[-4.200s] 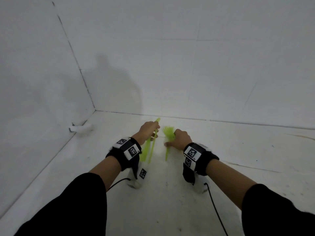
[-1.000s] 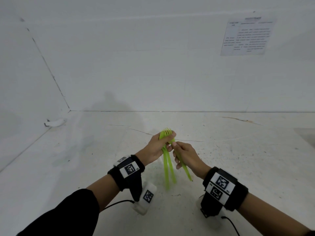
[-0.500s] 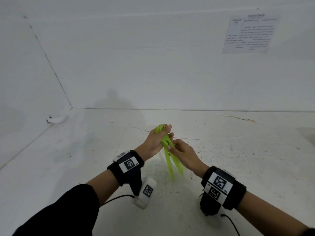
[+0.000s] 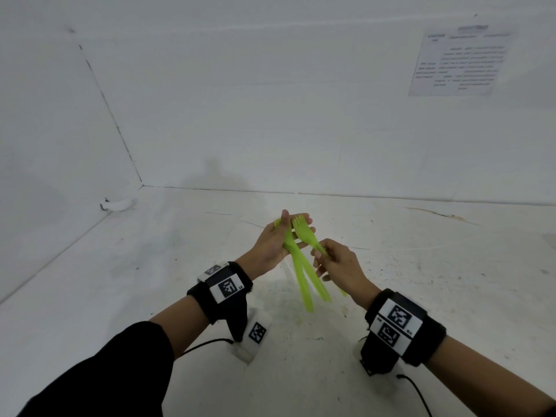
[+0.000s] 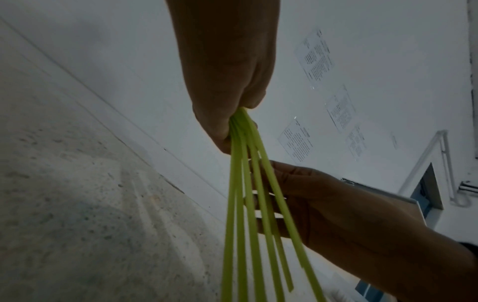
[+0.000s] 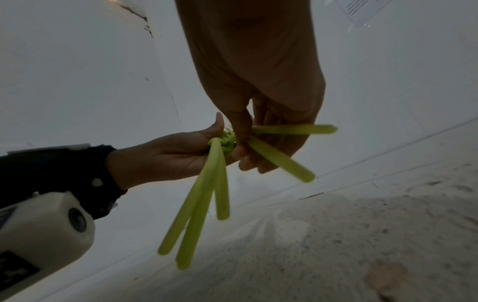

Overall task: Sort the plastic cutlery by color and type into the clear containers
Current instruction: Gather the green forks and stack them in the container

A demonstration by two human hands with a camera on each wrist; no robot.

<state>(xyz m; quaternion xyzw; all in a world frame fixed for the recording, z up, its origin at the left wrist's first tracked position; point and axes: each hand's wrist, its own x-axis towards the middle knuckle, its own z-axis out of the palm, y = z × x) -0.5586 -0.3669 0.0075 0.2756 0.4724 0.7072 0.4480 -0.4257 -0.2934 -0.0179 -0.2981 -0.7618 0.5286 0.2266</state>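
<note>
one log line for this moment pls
left hand: grips green forks | right hand: pinches one fork handle | containers: none in view | phase: bunching forks

Dim, noisy wrist views; edge distortion

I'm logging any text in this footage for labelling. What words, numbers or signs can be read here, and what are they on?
No text can be read as words.
Printed sheet on the back wall: lines of print, too blurred to read.
Further wall sheets in the left wrist view: too small to read.
Wristband tags on the left wrist and the right wrist: black-and-white square marker codes; tiny characters beside them illegible.
</note>
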